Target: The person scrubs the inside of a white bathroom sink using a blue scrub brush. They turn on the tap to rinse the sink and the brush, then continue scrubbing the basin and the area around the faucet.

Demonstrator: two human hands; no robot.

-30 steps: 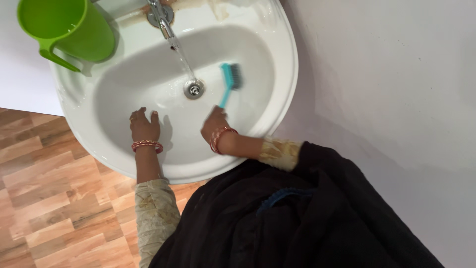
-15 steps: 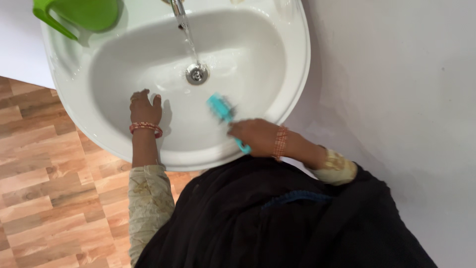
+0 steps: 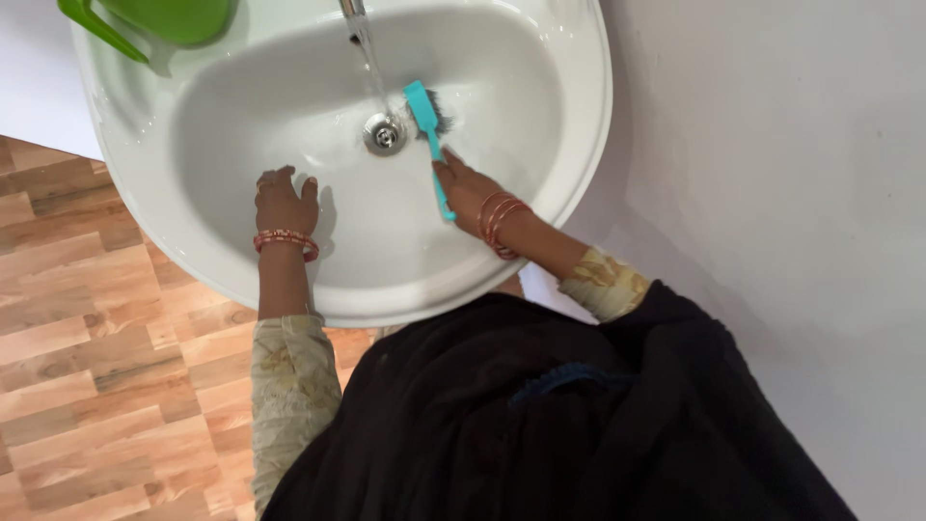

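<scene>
A plain pale wall [image 3: 772, 145] takes up the whole right side, and wood-look plank flooring [image 3: 106, 357] in warm brown tones fills the lower left. Against the wall hangs a wide oval white ceramic washbasin [image 3: 569, 145], its bowl wet and glossy. The person stands right up to its front edge, a loose black garment [image 3: 540, 425] covering the body, with cream patterned sleeves [image 3: 285, 386] showing at both forearms.

On the basin's back left rim sits a bright green plastic jug [image 3: 164, 19] with a handle, only partly in view at the top edge. A thin stream of water [image 3: 371, 63] runs down from a metal tap [image 3: 353, 8] at the top and lands by the round metal drain [image 3: 385, 135] in the middle of the bowl.

The right hand [image 3: 468, 188] is clenched round the lower handle of a slim turquoise plastic scrubbing brush [image 3: 424, 121], whose dark-bristled head lies against the bowl just right of the drain, close beside the falling water. The left hand [image 3: 285, 203] holds nothing; it rests flat, fingers loosely spread, on the inner slope of the bowl left of the drain, well apart from the brush. Red and gold bangles [image 3: 285, 241] circle each wrist.
</scene>
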